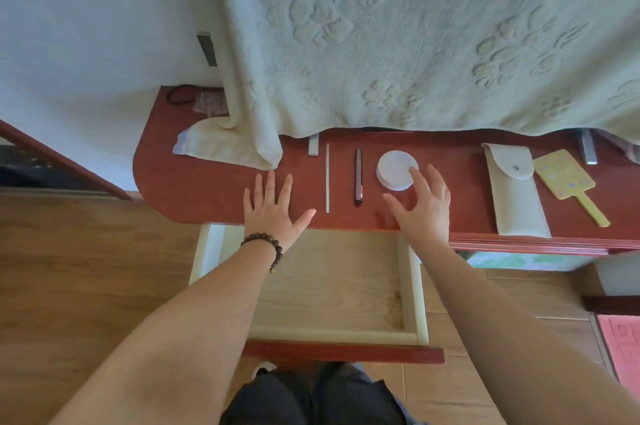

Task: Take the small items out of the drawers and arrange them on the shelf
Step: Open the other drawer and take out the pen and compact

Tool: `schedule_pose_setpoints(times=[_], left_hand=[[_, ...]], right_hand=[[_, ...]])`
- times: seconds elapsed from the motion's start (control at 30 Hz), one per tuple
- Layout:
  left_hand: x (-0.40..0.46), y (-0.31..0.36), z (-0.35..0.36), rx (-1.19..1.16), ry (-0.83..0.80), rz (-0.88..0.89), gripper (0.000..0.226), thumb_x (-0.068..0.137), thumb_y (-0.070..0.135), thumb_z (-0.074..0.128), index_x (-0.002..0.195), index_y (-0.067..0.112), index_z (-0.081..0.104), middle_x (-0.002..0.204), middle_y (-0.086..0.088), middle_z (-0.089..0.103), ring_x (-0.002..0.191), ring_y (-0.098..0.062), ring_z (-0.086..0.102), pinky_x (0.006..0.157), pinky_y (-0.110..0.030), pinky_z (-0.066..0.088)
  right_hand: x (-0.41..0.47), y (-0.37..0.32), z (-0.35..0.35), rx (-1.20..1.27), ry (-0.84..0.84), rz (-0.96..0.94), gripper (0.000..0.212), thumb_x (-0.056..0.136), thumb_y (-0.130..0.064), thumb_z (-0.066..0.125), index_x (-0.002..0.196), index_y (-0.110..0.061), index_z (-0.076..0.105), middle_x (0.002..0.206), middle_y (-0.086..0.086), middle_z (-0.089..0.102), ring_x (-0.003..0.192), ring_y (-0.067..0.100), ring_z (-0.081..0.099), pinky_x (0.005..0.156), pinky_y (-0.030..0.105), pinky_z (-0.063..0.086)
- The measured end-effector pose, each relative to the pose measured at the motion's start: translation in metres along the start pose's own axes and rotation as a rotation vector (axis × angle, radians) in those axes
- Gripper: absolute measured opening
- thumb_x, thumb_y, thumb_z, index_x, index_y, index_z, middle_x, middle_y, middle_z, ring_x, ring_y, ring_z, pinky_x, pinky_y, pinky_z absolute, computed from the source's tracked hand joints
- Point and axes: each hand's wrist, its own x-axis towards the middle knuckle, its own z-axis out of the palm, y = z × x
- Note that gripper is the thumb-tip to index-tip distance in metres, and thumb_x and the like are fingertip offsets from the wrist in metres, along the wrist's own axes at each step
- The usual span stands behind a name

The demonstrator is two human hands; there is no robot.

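On the red-brown shelf (pixel 194 189) lie a thin pale stick (pixel 327 179), a dark pen (pixel 358 177) and a round white lid-like container (pixel 394 170), side by side. My left hand (pixel 273 208) rests flat on the shelf, fingers spread, left of the stick. Just right of and below the white container hovers my right hand (pixel 422 203), fingers apart, with a fingertip at the container's edge. Below the shelf, the pale wooden drawer (pixel 332 286) stands pulled out, and its visible floor is bare.
A cream pouch (pixel 516 189) and a yellow paddle-shaped mirror or brush (pixel 568 182) lie at the shelf's right. A pale patterned blanket (pixel 415 37) hangs over the back, with a folded towel (pixel 221 147) at the left. Wooden floor surrounds the unit; a red mat (pixel 623 348) lies at right.
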Motion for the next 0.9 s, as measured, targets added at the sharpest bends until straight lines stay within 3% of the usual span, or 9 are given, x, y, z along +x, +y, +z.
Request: schedule_pose_setpoints(times=[0.2,0.4,0.5,0.63,0.8,0.9], left_hand=[[-0.032,-0.003,-0.016,-0.246,0.122,-0.010,0.063,0.094,0.047,0.042,0.146,0.014,0.028,0.152,-0.017,0.030,0.145,-0.032,0.016,0.118,-0.048,0.017],[-0.144,-0.032,0.001,-0.195,0.229,0.057,0.061,0.092,0.049,0.041,0.140,0.014,0.038,0.144,-0.018,0.041,0.139,-0.035,0.030,0.113,-0.053,0.027],[-0.206,-0.053,0.027,-0.160,0.249,0.014,0.068,0.090,0.053,0.041,0.143,0.012,0.033,0.150,-0.021,0.031,0.141,-0.037,0.025,0.113,-0.056,0.025],[-0.263,-0.068,0.058,-0.115,0.104,-0.119,0.095,0.084,0.068,0.033,0.149,0.003,0.012,0.156,-0.026,0.007,0.145,-0.039,0.009,0.115,-0.056,0.013],[-0.277,-0.066,0.073,-0.070,-0.132,-0.123,0.107,0.079,0.078,0.010,0.147,0.000,-0.015,0.152,-0.025,-0.023,0.144,-0.039,-0.014,0.118,-0.054,0.000],[-0.271,-0.063,0.070,-0.042,-0.197,-0.125,0.108,0.081,0.078,0.014,0.144,-0.002,-0.022,0.150,-0.026,-0.028,0.142,-0.040,-0.020,0.118,-0.053,-0.004]], right_hand=[[-0.092,0.008,-0.009,-0.028,-0.044,-0.064,0.057,0.085,-0.033,0.066,0.138,-0.027,0.045,0.152,-0.001,0.027,0.140,0.023,0.022,0.110,0.050,0.033],[-0.202,0.015,0.007,-0.145,0.018,-0.092,0.059,0.086,-0.035,0.065,0.140,-0.026,0.043,0.156,0.005,0.023,0.146,0.025,0.013,0.114,0.050,0.022],[-0.255,0.016,0.023,-0.197,-0.016,-0.026,0.064,0.090,-0.043,0.057,0.146,-0.033,0.029,0.161,0.004,0.006,0.148,0.023,-0.001,0.118,0.048,0.013],[-0.301,0.015,0.045,-0.271,-0.139,0.079,0.073,0.094,-0.053,0.041,0.151,-0.034,0.001,0.157,0.005,-0.023,0.146,0.023,-0.020,0.119,0.045,-0.004],[-0.311,0.015,0.056,-0.436,-0.316,0.113,0.075,0.096,-0.054,0.030,0.148,-0.028,-0.017,0.155,0.007,-0.028,0.143,0.024,-0.028,0.118,0.049,-0.006],[-0.306,0.017,0.054,-0.489,-0.371,0.105,0.080,0.096,-0.044,0.038,0.147,-0.029,-0.021,0.155,0.007,-0.029,0.143,0.026,-0.027,0.119,0.052,-0.002]])
